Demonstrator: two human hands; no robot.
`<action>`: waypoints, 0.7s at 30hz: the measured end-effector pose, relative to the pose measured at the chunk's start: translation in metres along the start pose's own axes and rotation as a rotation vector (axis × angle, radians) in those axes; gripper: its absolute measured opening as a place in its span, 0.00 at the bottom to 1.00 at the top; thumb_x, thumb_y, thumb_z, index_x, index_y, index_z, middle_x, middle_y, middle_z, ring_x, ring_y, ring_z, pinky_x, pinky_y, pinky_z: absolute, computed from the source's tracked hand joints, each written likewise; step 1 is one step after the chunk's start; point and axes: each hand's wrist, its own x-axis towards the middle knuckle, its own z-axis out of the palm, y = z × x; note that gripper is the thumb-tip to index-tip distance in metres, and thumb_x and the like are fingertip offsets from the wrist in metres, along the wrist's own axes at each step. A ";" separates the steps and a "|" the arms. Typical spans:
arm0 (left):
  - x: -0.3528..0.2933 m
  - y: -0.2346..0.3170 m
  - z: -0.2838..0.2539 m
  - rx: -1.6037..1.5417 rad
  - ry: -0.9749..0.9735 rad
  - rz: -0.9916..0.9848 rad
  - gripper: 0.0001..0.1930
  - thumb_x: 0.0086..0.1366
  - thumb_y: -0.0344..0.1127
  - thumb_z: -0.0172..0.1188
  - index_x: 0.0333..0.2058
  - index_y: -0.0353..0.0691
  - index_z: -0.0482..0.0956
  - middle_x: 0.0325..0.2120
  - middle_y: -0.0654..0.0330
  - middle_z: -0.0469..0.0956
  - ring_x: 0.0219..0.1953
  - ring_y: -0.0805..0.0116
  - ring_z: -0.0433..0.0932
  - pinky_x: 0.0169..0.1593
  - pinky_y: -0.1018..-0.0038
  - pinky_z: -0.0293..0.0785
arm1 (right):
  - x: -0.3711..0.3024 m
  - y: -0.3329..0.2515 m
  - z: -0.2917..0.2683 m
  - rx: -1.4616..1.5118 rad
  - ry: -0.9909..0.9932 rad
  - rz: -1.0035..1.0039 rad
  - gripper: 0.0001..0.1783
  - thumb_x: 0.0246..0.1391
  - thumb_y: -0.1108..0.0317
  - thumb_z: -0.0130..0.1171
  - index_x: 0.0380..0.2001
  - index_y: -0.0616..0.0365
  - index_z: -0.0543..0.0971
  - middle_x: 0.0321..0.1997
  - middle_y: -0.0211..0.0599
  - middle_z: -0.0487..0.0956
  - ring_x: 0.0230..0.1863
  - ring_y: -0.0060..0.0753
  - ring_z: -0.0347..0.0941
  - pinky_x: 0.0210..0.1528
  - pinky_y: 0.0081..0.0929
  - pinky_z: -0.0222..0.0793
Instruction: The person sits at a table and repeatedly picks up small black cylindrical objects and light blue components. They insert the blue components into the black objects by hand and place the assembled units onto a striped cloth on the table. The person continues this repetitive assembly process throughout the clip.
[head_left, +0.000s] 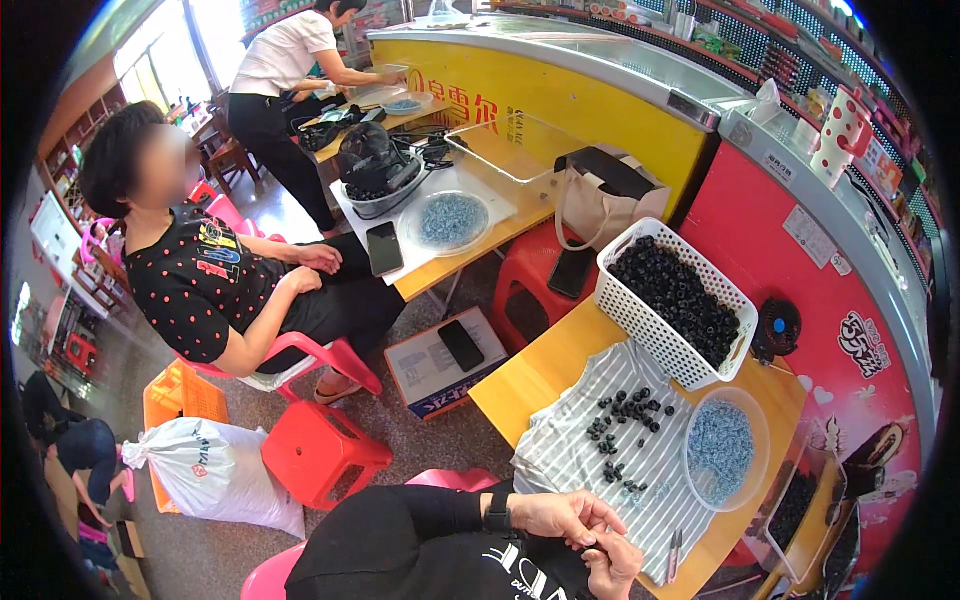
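Note:
My left hand (570, 516), with a dark watch at its wrist, meets my right hand (613, 565) in front of my chest. Both have their fingertips pinched together at one spot, and whatever they hold is too small to make out. Beyond them a grey striped cloth (560, 430) covers part of a wooden table. Small black ring-shaped parts (625, 415) lie scattered on it, with a few tiny blue pieces (655, 492) nearer my hands. A clear round bowl (762, 470) of small blue pieces stands at the right. By the cloth's near edge lies a thin two-pronged tool (674, 556).
A white perforated basket (650, 318) full of black parts stands at the table's far side, beside a small black fan (777, 328). Red stools (325, 455) and a white sack (220, 470) are on the floor at left. A seated person (215, 260) is at another table.

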 end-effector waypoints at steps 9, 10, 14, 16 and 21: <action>0.007 -0.010 0.000 -0.075 0.078 0.008 0.24 0.63 0.32 0.65 0.57 0.34 0.73 0.30 0.69 0.76 0.28 0.83 0.73 0.32 0.85 0.70 | -0.017 0.019 0.007 -0.083 0.097 0.034 0.11 0.56 0.76 0.60 0.43 0.63 0.80 0.40 0.50 0.81 0.36 0.50 0.79 0.43 0.34 0.74; 0.011 -0.011 0.002 -0.109 0.123 0.011 0.22 0.64 0.31 0.64 0.57 0.35 0.74 0.31 0.69 0.76 0.29 0.82 0.74 0.33 0.85 0.71 | -0.013 0.028 0.010 0.025 0.152 0.098 0.14 0.55 0.65 0.65 0.40 0.63 0.80 0.26 0.41 0.77 0.27 0.37 0.76 0.30 0.28 0.68; 0.016 -0.011 0.000 -0.104 0.172 0.004 0.14 0.67 0.31 0.62 0.50 0.34 0.77 0.35 0.66 0.79 0.33 0.81 0.76 0.37 0.83 0.73 | -0.010 0.036 0.000 -0.030 0.169 0.101 0.13 0.51 0.70 0.67 0.39 0.64 0.80 0.25 0.42 0.77 0.27 0.39 0.76 0.30 0.29 0.69; 0.018 -0.010 -0.011 0.041 0.155 0.008 0.13 0.66 0.28 0.61 0.49 0.34 0.78 0.38 0.63 0.81 0.35 0.80 0.77 0.39 0.82 0.74 | -0.011 0.037 -0.004 -0.156 0.147 0.063 0.14 0.48 0.74 0.68 0.39 0.64 0.80 0.26 0.42 0.77 0.28 0.41 0.75 0.29 0.30 0.69; 0.038 0.015 0.000 1.188 0.303 0.276 0.12 0.56 0.24 0.63 0.41 0.34 0.80 0.31 0.54 0.78 0.39 0.60 0.80 0.42 0.70 0.75 | -0.004 0.061 0.003 -0.332 0.268 -0.056 0.17 0.43 0.82 0.65 0.41 0.65 0.80 0.29 0.44 0.77 0.28 0.46 0.73 0.29 0.37 0.68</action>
